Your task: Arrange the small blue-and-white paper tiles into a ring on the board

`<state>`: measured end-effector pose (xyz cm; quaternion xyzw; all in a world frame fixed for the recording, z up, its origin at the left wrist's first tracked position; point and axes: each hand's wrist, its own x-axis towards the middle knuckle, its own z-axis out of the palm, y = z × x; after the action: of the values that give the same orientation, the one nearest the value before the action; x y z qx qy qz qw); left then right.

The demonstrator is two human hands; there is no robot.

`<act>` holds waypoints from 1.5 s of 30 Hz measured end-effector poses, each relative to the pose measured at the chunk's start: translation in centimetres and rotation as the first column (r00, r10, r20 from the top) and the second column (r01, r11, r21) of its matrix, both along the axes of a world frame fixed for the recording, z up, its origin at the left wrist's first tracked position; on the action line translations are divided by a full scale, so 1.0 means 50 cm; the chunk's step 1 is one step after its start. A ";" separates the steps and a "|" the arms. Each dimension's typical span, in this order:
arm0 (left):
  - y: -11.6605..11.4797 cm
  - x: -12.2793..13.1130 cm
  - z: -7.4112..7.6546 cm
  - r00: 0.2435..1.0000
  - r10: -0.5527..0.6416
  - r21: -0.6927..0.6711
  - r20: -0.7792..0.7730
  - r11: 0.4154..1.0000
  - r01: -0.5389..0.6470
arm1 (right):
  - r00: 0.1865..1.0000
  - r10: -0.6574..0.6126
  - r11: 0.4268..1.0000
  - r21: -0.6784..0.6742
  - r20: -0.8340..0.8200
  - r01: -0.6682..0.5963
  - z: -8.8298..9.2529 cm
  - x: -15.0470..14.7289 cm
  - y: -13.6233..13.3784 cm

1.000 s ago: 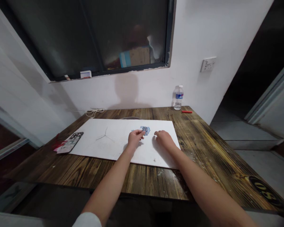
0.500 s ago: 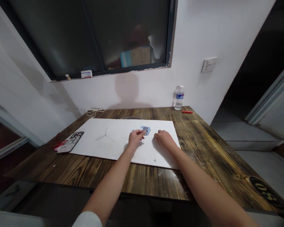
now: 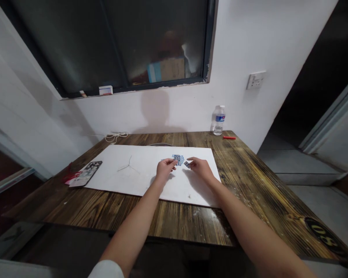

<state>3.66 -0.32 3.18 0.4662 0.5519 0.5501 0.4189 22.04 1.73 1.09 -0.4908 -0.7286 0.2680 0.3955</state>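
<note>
My left hand is closed in a pinch over the middle of a white board. Its fingertips hold a small flat grey piece with dark lines. Behind that, blue striped shapes show on the board, partly covered by the piece and my fingers. My right hand is a little to the right, thumb and fingers closed on a small dark grey rectangular piece. That piece is tilted and lies close to the blue shapes. What the pieces are made of is too small to tell.
The white board lies on a dark wooden table. A phone-like slab overlaps its left edge. Thin dark lines mark the board. Behind are a white cable, a water bottle and a red pen-like stick.
A dark grey piece now shows in my right hand's fingers, where none was visible before. My right index finger has lifted and reaches further left. The left hand has barely shifted.
</note>
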 end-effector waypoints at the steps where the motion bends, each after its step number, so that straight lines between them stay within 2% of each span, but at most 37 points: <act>1: -0.001 0.000 0.001 1.000 0.000 0.003 0.000 1.000 0.000 | 0.990 0.008 0.999 -0.043 -0.142 -0.014 -0.002 -0.004 0.002; 3: -0.001 0.000 0.001 1.000 0.001 0.004 -0.002 1.000 -0.001 | 0.917 0.021 0.989 -0.124 -0.399 -0.077 -0.002 -0.012 0.003; 5: -0.001 0.000 0.000 1.000 -0.001 -0.004 -0.005 1.000 0.001 | 0.820 0.017 0.971 -0.185 -0.572 -0.149 0.002 -0.018 0.000; 7: -0.001 0.000 -0.001 1.000 -0.010 -0.018 -0.010 1.000 0.010 | 0.750 -0.005 0.954 -0.227 -0.661 -0.194 0.008 -0.023 -0.004; 10: -0.001 0.000 -0.002 0.999 -0.033 -0.029 -0.019 0.999 0.032 | 0.700 -0.030 0.945 -0.249 -0.713 -0.212 0.014 -0.027 -0.012; 25: -0.008 0.007 0.006 0.963 -0.243 0.020 -0.118 0.969 0.247 | 0.716 -0.034 0.969 -0.198 -0.698 -0.148 0.008 -0.045 -0.026; 29: -0.006 0.005 0.004 0.971 -0.217 0.030 -0.098 0.975 0.220 | 0.734 -0.016 0.976 -0.169 -0.679 -0.135 -0.002 -0.052 -0.022; 31: -0.002 0.002 0.000 0.984 -0.165 0.033 -0.072 0.985 0.168 | 0.778 0.000 0.986 -0.129 -0.628 -0.104 -0.009 -0.054 -0.020; 33: 0.004 -0.005 -0.002 0.995 -0.096 0.042 -0.040 0.994 0.098 | 0.863 0.033 0.996 -0.056 -0.505 -0.071 -0.013 -0.057 -0.021; 35: 0.008 -0.013 -0.002 0.999 -0.027 0.057 -0.020 0.998 0.028 | 0.957 0.082 0.996 0.056 -0.279 -0.069 -0.014 -0.060 -0.027; 37: 0.010 -0.021 0.002 1.000 0.025 0.079 -0.016 0.997 -0.023 | 0.991 0.135 0.975 0.176 0.009 -0.134 -0.013 -0.066 -0.038; 39: 0.009 -0.028 0.009 0.998 0.056 0.110 -0.015 0.992 -0.054 | 0.951 0.162 0.941 0.248 0.264 -0.229 -0.013 -0.073 -0.051; 41: 0.007 -0.032 0.016 0.997 0.076 0.132 -0.001 0.988 -0.076 | 0.882 0.176 0.916 0.254 0.438 -0.309 -0.015 -0.080 -0.064; 45: 0.004 -0.035 0.025 0.994 0.103 0.132 0.032 0.986 -0.106 | 0.787 0.210 0.896 0.208 0.580 -0.393 -0.020 -0.086 -0.078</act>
<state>1.91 -0.10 4.42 0.4567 0.5320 0.6129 0.3643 17.74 -2.16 0.07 -0.3515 -0.9134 0.0572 0.1973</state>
